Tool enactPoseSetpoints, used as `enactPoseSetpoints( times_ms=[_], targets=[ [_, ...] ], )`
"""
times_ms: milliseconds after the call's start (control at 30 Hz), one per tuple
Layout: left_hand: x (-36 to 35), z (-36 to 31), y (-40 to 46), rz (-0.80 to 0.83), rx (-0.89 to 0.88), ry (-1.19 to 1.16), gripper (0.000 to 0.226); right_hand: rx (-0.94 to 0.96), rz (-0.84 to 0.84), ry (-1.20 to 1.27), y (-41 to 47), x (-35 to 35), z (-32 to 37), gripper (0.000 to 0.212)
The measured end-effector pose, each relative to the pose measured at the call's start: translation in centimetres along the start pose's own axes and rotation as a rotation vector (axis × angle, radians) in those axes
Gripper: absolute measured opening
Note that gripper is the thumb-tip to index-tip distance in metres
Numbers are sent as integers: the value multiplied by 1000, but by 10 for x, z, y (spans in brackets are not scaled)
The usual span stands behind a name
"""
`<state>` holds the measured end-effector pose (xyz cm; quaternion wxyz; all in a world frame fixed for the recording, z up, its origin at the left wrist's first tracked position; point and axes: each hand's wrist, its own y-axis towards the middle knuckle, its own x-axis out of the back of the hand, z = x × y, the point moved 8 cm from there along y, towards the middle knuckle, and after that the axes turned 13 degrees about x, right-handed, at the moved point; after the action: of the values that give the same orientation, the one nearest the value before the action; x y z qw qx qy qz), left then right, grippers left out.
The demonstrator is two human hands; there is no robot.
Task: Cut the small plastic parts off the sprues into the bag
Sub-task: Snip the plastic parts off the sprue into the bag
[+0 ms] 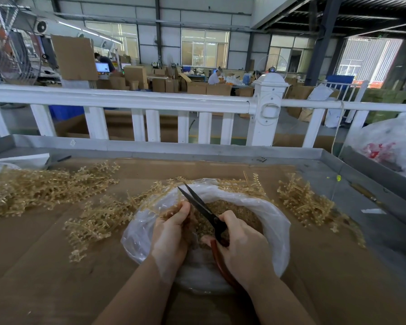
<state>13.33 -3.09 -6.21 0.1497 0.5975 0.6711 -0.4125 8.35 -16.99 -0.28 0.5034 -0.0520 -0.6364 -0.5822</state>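
The sprues [49, 186] are thin, amber, translucent plastic, branched like twigs with little knobs along each stem, and they lie in loose tangled heaps. The bag [274, 221] is soft, cloudy clear film, its mouth rolled open into a wide crumpled ring, and its bottom is filled with a grainy bed of cut parts [242, 212] in the same amber. My scissors [203, 208] have dark, dull, narrow blades and a glossy reddish-brown handle loop.

Everything sits on flat brown cardboard [56, 266] laid in a grey metal tray table [244, 152] with a raised rim. Beyond it runs a white railing [150, 99], then a workshop floor with stacked cardboard boxes [164, 84], people seated at benches, a wire-guarded fan [7, 50] at the left and big windows. A second bulging plastic bag [394, 141] with something red inside stands at the right.

My left hand [171, 233] is over the bag mouth, fingers curled round a small bunch of sprue stems that reach up and away to the left. My right hand [242, 245] grips the scissors handle, with the blades parted and pointing up-left, crossing just beside my left thumb, above the cut parts. More sprue heaps lie to the left of the bag, behind it, and to its right [300, 200].
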Motion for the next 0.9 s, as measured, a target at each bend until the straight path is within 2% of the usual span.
enactPoseSetpoints(
  times_ms=[133, 267, 467, 600, 667, 767, 900],
  targets=[
    [-1, 0, -1, -28, 7, 31, 12, -81, -18, 45, 0, 4, -7, 33],
    [-9, 0, 0, -39, 31, 99, 9, -195, -29, 191, 7, 6, -17, 28],
    [-29, -5, 1, 37, 41, 87, 17, -340, -62, 479, 17, 7, -28, 20],
    [-44, 4, -2, 110, 124, 48, 26, -432, -64, 625, 25, 2, -35, 26],
    [-49, 10, -6, 164, 170, 111, 31, -467, -72, 687, 28, 1, -39, 26],
    [-49, 17, -12, 231, 240, 262, 24, -494, -104, 686, 29, 4, -47, 30],
    [-36, 16, -13, 221, 271, 266, 18, -490, -97, 620, 27, 8, -58, 31]
  ],
)
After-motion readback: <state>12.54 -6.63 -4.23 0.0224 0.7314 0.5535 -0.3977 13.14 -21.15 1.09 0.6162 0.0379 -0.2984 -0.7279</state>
